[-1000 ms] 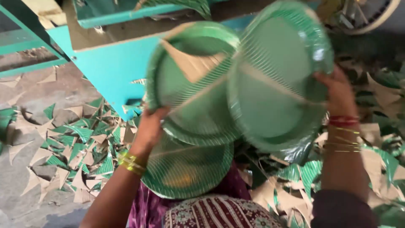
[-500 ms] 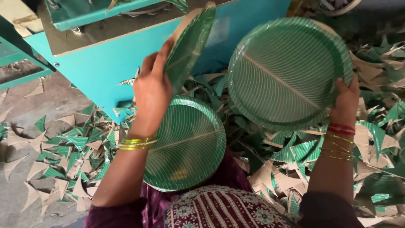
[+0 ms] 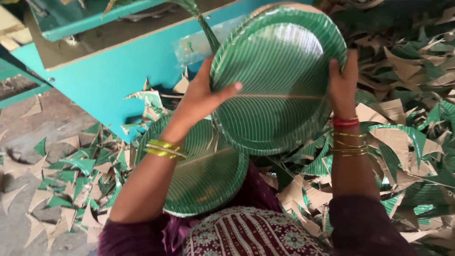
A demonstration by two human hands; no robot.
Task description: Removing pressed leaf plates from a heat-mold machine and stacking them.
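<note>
A stack of round green paper plates with pale leaf-vein lines (image 3: pixel 277 78) is held up in front of me, tilted toward the camera. My left hand (image 3: pixel 201 97) grips its left rim with the thumb laid across the front. My right hand (image 3: pixel 343 80) clasps the right rim. Both wrists carry bangles. Below, another green striped plate (image 3: pixel 208 173) rests on my lap, partly hidden by my left forearm.
A teal metal machine frame (image 3: pixel 109 71) stands just ahead at the upper left. Green and tan paper offcuts (image 3: pixel 407 132) litter the ground on both sides. Bare grey floor (image 3: pixel 28 137) shows at the far left.
My left hand has brought its plate across and joined it onto the plate in my right hand. Both hands now hold one stack together. The lap plate has stayed put.
</note>
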